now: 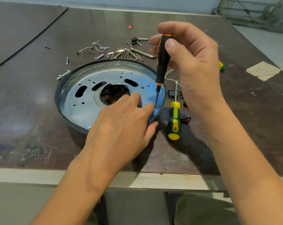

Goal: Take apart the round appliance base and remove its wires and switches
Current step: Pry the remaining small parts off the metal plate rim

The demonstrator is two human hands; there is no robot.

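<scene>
The left hand (121,127) lies flat, fingers spread, on the near edge of the round base (82,101) on the tabletop (40,127). Just right of the base lie a green-and-yellow screwdriver (174,122) and switches (185,118), partly hidden by the right hand (194,65). That hand grips a black-and-orange screwdriver (161,62) upright, tip on the base. Beyond the base lie loose screws and hex keys (126,52).

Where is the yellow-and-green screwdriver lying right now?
In the head view, the yellow-and-green screwdriver lies on the table just right of the round base, under the raised right hand, with small black switches beside its shaft.
</scene>
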